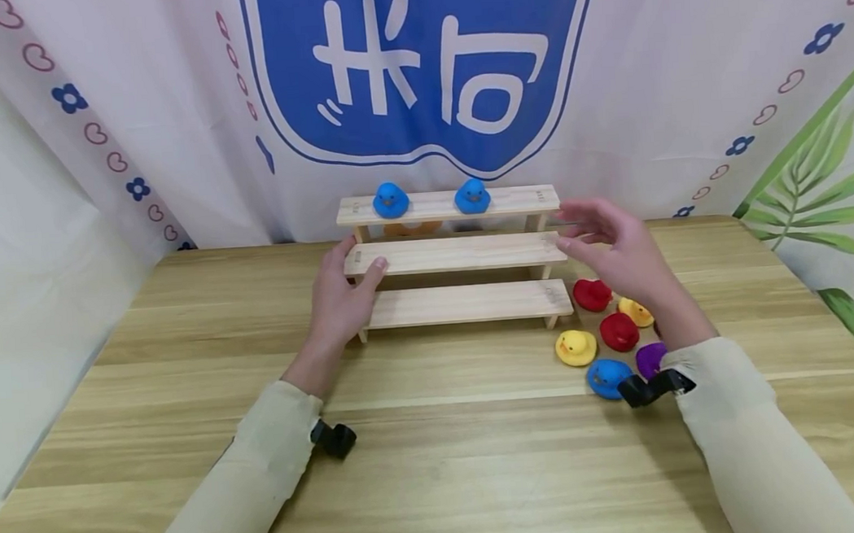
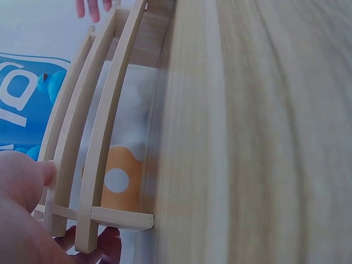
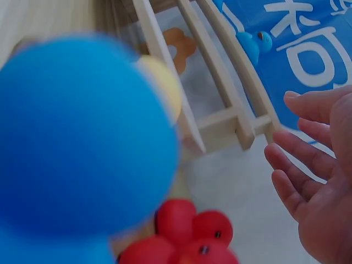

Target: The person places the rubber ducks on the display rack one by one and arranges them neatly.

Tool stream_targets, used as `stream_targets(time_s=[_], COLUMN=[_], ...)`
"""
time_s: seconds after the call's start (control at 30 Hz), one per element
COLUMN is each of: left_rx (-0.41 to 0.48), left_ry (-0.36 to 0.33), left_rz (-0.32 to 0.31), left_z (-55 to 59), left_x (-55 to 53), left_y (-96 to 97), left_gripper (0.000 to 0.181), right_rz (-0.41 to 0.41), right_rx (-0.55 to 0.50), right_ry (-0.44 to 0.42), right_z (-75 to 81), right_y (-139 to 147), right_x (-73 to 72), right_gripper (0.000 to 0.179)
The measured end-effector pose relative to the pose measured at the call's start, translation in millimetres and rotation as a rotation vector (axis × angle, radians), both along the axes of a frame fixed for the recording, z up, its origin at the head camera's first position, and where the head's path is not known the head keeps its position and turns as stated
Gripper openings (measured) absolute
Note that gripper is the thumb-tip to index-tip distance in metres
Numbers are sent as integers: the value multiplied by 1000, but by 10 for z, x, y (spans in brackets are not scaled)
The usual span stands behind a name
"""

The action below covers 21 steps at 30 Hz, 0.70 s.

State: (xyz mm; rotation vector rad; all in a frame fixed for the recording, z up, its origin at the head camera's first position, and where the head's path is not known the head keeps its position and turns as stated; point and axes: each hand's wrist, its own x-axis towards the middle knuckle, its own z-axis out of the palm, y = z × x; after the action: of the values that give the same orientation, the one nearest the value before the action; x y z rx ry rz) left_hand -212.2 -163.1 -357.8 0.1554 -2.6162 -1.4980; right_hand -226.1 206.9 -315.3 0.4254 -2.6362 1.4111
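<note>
A three-step wooden display rack stands toward the back of the table. Two blue rubber ducks sit apart on its top shelf. My left hand grips the rack's left end, its thumb over the middle shelf; in the left wrist view, fingertips show behind the end support. At the opposite end is my right hand, fingers loosely bent and nothing held. The right wrist view shows its fingers beside the rack's end; whether they touch it I cannot tell.
Several loose rubber ducks lie right of the rack, under my right forearm: red ones, yellow ones, a blue one and a purple one. A printed cloth hangs behind the table.
</note>
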Motion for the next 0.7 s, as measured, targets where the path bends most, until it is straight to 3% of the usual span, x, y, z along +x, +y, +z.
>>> stream_targets(time_s=[0.37,0.7], left_rx=[8,-3], left_ry=[2,-5], left_rz=[12,3], left_z=[31,30], left_x=[15,25], left_y=[7,7], left_gripper=[74,75], right_rz=[-32,63], right_rx=[57,53], right_ry=[-59,-98], right_z=[-144,-253], right_y=[304,557], right_x=[52,76], right_gripper=[52,52])
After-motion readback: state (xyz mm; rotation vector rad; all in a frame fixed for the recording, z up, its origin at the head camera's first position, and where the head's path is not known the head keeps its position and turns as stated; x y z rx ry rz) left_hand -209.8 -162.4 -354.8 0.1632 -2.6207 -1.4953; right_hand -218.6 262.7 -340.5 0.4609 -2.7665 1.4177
